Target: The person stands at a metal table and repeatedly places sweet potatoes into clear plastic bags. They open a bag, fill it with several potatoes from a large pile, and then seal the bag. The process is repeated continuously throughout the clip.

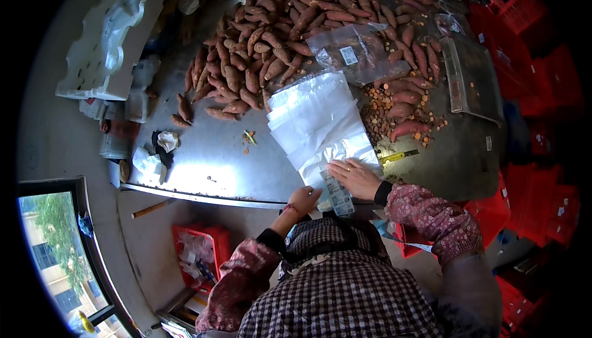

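A stack of clear plastic bags lies at the table's front edge, fanned out at its far end. My right hand rests flat on the near end of the stack, fingers stretched out, beside a strip of printed labels that hangs toward me over the edge. Just left of the strip is my left hand, its fingers pinched together; whatever is between them is too small to make out. A yellow knife lies to the right of the bags.
Sweet potatoes are heaped across the far side of the metal table. A filled, labelled bag lies against them. Cut ends and scraps cover the right middle. Red crates stand at right; a red bin sits below left.
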Tool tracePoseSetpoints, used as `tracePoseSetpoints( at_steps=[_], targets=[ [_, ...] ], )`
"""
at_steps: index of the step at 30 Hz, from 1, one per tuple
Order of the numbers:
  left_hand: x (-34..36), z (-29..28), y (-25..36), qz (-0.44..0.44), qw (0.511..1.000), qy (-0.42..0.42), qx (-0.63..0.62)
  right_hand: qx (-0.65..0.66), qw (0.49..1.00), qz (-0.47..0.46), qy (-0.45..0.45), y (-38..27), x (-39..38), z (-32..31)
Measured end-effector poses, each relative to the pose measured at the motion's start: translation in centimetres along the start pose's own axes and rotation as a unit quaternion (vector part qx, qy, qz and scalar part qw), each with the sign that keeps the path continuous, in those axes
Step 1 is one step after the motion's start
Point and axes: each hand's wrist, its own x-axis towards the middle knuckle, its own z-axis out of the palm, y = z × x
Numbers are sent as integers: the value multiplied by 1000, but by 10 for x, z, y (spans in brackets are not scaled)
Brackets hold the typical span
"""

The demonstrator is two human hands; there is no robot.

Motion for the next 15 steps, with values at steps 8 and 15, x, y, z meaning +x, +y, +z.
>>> tracePoseSetpoints(
  at_steps=[8, 15],
  targets=[
    [-4, 28, 46, 152, 987, 40, 13, -36, 999, -30, -28, 8, 2, -9],
    [-50, 4, 48, 208, 973, -93, -47, -47, 993, -67, 81, 26, 22, 15]
  ],
)
